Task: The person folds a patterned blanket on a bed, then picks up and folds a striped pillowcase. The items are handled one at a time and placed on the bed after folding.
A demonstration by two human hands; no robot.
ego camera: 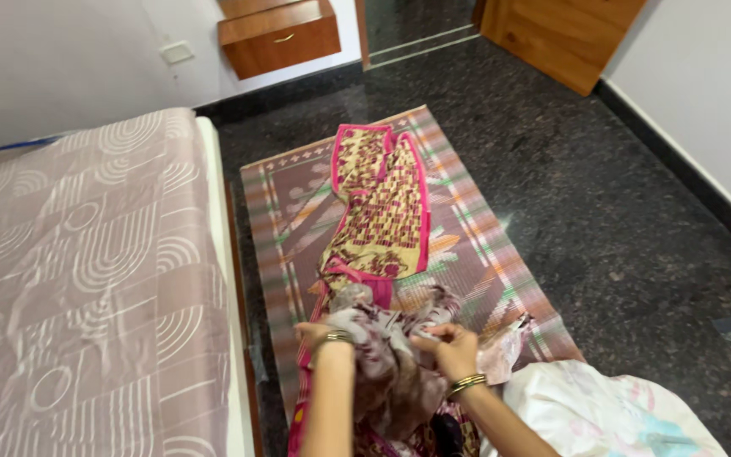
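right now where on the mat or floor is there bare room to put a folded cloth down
Bare mat lies right of the pink-bordered cloth, and a strip lies left of it toward the bed. The dark floor to the right is open. It is crowded near both hands, bunched in maroon fabric, beside a white bundle.

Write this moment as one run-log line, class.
left hand: grips crumpled floral cloth | right hand: grips same cloth | pink-and-yellow garment: flat on mat | bed: beside mat
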